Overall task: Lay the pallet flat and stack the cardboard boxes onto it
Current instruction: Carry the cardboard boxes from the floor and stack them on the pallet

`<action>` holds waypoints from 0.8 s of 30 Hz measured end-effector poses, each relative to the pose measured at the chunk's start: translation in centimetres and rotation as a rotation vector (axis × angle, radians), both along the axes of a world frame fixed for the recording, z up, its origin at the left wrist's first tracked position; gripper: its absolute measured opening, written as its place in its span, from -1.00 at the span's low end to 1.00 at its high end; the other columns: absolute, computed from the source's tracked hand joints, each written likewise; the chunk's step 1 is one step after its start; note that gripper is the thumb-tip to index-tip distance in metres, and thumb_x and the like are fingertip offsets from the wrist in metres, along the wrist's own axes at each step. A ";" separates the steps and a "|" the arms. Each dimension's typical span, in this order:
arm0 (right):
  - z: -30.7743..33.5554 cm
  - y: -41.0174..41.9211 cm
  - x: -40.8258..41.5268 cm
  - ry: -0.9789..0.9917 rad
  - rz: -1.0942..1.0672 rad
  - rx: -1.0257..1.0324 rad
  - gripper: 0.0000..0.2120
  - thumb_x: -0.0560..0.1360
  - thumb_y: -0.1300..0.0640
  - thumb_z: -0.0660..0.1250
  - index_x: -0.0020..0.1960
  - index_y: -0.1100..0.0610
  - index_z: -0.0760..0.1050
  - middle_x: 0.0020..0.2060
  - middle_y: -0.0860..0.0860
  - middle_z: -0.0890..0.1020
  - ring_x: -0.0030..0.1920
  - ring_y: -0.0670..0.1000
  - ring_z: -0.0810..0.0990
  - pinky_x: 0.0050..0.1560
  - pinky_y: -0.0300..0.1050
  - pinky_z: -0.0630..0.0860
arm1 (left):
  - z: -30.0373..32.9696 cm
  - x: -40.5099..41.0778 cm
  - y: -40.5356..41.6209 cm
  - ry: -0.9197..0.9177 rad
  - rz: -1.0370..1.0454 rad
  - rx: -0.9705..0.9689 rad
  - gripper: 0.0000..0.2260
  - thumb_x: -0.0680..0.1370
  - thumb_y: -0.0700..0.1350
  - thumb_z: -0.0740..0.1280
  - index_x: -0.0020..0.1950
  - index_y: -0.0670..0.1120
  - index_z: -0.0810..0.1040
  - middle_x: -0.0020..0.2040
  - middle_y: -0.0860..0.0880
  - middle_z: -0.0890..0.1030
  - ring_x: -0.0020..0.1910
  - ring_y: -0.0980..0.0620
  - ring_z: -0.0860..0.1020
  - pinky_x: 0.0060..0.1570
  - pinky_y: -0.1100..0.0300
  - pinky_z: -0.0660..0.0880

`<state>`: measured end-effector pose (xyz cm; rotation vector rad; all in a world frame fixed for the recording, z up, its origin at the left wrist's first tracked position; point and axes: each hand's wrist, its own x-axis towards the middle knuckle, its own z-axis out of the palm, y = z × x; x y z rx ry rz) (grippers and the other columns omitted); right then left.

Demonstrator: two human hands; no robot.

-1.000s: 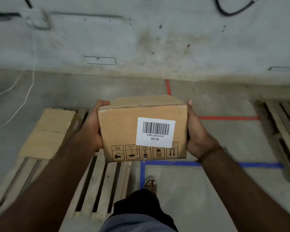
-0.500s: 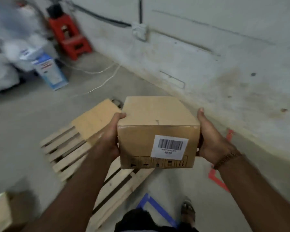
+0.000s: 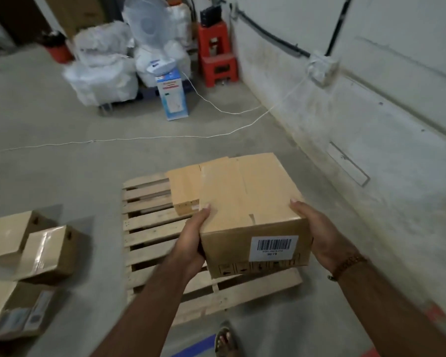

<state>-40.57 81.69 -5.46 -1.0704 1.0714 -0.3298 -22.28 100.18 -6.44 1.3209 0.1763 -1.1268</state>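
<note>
A wooden pallet [image 3: 150, 228] lies flat on the concrete floor. I carry a cardboard box [image 3: 245, 202] with a barcode label above the pallet's right side. My left hand [image 3: 191, 240] grips its left side, thumb on top. My right hand [image 3: 317, 235] grips its right side the same way. Another cardboard box [image 3: 184, 188] rests on the pallet's far part, partly hidden behind the carried one. Three more boxes sit on the floor to the left: a far one [image 3: 7, 235], a taped one [image 3: 50, 253] and a near one [image 3: 18, 307].
A concrete wall [image 3: 371, 112] runs along the right. White cords [image 3: 165, 137] trail across the floor beyond the pallet. Further back stand white bags [image 3: 103, 70], a fan [image 3: 150, 24], a blue-white carton [image 3: 172, 95] and red stools [image 3: 216, 57]. My sandalled foot [image 3: 224, 340] is near the pallet's front edge.
My view has swung left, bringing the whole pallet and the floor boxes into sight. The carried box has come down lower over the pallet, still held on both sides.
</note>
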 end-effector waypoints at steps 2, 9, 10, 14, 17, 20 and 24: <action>-2.3 -1.7 2.1 0.004 0.012 0.020 -0.70 0.65 -0.10 0.36 0.22 0.07 0.69 0.06 0.02 0.80 -0.10 -0.02 0.80 -0.05 -0.04 0.60 | -2.2 1.8 -1.4 -0.052 -0.020 0.003 -0.43 0.55 0.19 0.48 0.50 0.01 0.50 0.27 -0.11 0.73 0.26 -0.17 0.70 0.28 -0.14 0.61; -15.7 -8.6 8.9 0.132 0.074 0.204 -0.58 0.54 -0.30 0.41 0.26 -0.05 0.63 0.15 0.12 0.74 0.12 0.28 0.71 0.11 0.49 0.58 | -14.4 6.0 -7.3 -0.203 0.020 0.118 -0.55 0.61 0.14 0.43 0.45 0.13 0.41 0.27 -0.04 0.67 0.24 -0.13 0.64 0.25 -0.20 0.59; -18.5 -9.4 9.7 0.119 0.079 0.194 -0.55 0.52 -0.31 0.44 0.27 -0.07 0.62 0.17 0.11 0.73 0.15 0.30 0.69 0.12 0.55 0.56 | -17.7 6.6 -8.1 -0.214 0.023 0.133 -0.54 0.60 0.18 0.42 0.46 0.15 0.43 0.29 -0.03 0.66 0.27 -0.14 0.62 0.31 -0.26 0.55; -32.7 -11.8 11.8 0.090 0.056 0.052 -0.62 0.48 -0.07 0.56 0.25 -0.01 0.64 0.13 0.11 0.74 0.15 0.23 0.70 0.08 0.34 0.67 | -32.8 8.1 -10.5 -0.184 -0.062 0.193 -0.56 0.60 0.31 0.36 0.45 0.25 0.50 0.34 -0.01 0.65 0.30 -0.17 0.60 0.26 -0.35 0.56; -44.2 -13.8 12.5 0.057 0.036 0.000 -0.69 0.51 0.07 0.55 0.21 0.13 0.69 0.03 0.15 0.80 0.06 0.24 0.77 0.11 0.29 0.70 | -43.1 9.3 -12.3 -0.070 -0.070 0.195 -0.59 0.60 0.32 0.35 0.42 0.27 0.47 0.31 -0.05 0.63 0.23 -0.23 0.60 0.05 -0.34 0.63; -54.4 -14.7 13.4 0.048 0.064 -0.040 -0.76 0.56 0.00 0.51 0.19 0.06 0.69 -0.05 0.09 0.81 0.01 0.23 0.78 0.06 0.30 0.72 | -52.1 10.1 -13.5 -0.003 -0.022 0.169 -0.71 0.68 0.16 0.32 0.41 0.27 0.45 0.30 -0.06 0.62 0.22 -0.22 0.59 0.13 -0.42 0.60; -65.1 -15.4 16.0 0.005 0.075 -0.021 -0.68 0.52 -0.07 0.53 0.23 0.01 0.67 -0.02 0.08 0.81 0.04 0.28 0.77 0.11 0.39 0.68 | -61.2 11.7 -14.3 -0.128 0.071 0.120 -0.66 0.71 0.08 0.30 0.49 0.26 0.41 0.33 -0.09 0.61 0.25 -0.24 0.61 0.14 -0.45 0.61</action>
